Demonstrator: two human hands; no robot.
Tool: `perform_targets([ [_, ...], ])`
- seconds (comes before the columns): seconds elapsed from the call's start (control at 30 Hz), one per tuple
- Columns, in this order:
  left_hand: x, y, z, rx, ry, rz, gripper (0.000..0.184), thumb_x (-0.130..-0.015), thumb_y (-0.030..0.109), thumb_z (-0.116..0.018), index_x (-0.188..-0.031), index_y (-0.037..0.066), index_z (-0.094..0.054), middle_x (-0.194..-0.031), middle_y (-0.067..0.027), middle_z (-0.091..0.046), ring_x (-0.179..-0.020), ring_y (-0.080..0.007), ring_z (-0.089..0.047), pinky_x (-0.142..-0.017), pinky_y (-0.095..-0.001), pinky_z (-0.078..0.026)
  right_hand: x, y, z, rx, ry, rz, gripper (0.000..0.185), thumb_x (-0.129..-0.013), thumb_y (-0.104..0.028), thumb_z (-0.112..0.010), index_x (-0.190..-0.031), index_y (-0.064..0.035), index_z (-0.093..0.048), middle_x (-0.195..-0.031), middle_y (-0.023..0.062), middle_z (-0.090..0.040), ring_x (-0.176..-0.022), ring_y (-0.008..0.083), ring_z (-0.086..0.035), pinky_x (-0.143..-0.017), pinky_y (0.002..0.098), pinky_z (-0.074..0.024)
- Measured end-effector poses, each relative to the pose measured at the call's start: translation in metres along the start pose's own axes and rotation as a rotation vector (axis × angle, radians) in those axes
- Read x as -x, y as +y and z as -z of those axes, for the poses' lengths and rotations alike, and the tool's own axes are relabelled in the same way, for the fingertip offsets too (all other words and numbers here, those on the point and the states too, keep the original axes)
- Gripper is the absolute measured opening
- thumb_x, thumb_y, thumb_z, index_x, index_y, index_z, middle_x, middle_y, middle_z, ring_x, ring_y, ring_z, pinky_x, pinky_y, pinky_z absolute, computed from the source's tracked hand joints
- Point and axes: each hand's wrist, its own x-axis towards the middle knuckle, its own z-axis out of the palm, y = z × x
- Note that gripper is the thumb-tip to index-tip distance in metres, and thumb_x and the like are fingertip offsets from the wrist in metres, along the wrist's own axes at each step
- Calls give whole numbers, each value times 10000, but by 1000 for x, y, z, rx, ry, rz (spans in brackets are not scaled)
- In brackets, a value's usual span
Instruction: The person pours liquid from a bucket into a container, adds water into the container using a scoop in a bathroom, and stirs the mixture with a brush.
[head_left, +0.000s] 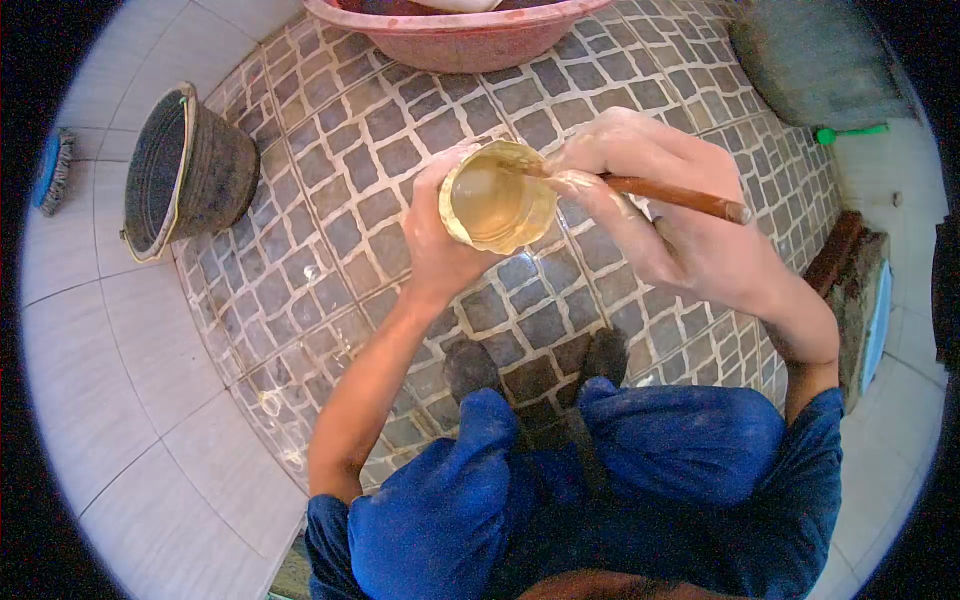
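Note:
My left hand (435, 225) is wrapped round a yellowish cup (498, 240) with an uneven, crusted rim, its mouth turned up toward me. The inside looks pale and wet; I cannot tell how much it contains. In my right hand (690, 225), the fingers are closed on a tool with a brown, wooden-looking handle (675, 193). The handle's butt sticks out to the right. The tool's working end lies at the cup's right rim, mostly covered by the fingers, so its kind is unclear. Pale residue coats the right fingers.
A reddish basin (470, 50) stands ahead on the stone-patterned floor (350, 190). To the left is a dark bucket (220, 165), with a blue brush (50, 175) beyond it. A dark container (810, 65) and a green-handled item (850, 132) are at upper right.

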Motion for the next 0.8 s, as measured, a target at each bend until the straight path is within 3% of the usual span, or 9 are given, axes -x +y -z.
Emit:
perform_targets([
  [0.13, 0, 1, -3, 41, 12, 17, 893, -587, 231, -977, -1304, 25, -484, -1236, -151, -640, -1103, -274, -658, -933, -376, -536, 0, 2, -14, -184, 24, 88, 97, -907, -91, -673, -886, -24, -606, -823, 127, -599, -712, 326, -615, -627, 390, -498],
  [0.23, 2, 1, -3, 46, 12, 45, 876, -572, 219, -980, -1282, 26, -504, -1217, -157, -646, -1086, -293, -668, -910, -378, -552, -1, -3, -2, -137, -81, -48, 104, -910, -104, -670, -895, -17, -615, -825, 129, -607, -720, 327, -620, -630, 384, -499],
  [0.33, 4, -1, -5, 30, 25, 38, 882, -569, 225, -981, -1285, 31, -504, -1209, -154, -649, -1080, -290, -672, -901, -376, -555, -3, 2, -2, 33, -13, 15, 85, -882, -6, -678, -962, 12, -659, -872, 137, -667, -766, 283, -650, -673, 359, -515],
  [0.43, 2, 2, -5, 9, 34, 48, 879, -572, 229, -980, -1285, 37, -504, -1217, -152, -643, -1082, -287, -669, -901, -375, -555, -3, 4, -7, -155, -34, 58, 81, -880, -9, -678, -958, 4, -661, -858, 128, -661, -756, 281, -645, -670, 358, -512],
  [0.53, 2, 3, -4, 38, 21, 71, 868, -578, 233, -977, -1281, 39, -506, -1223, -150, -640, -1086, -285, -666, -904, -377, -553, -4, -3, 3, -107, -153, -86, 80, -879, -26, -686, -952, -2, -666, -854, 128, -661, -741, 275, -636, -654, 357, -504],
  [0.63, 4, -2, -9, 85, 27, 77, 867, -581, 234, -976, -1282, 39, -503, -1222, -149, -641, -1085, -285, -665, -906, -381, -554, -4, 13, -9, -100, 63, 92, 63, -886, -44, -687, -927, -2, -665, -839, 126, -659, -713, 267, -623, -626, 352, -488],
  [0.8, 0, 4, -5, 23, 9, 68, 891, -574, 230, -979, -1294, 42, -488, -1229, -147, -634, -1094, -285, -660, -911, -380, -552, -7, 4, 4, -50, -86, -18, 79, -886, -53, -693, -921, 7, -657, -855, 133, -661, -720, 273, -623, -625, 341, -483],
])
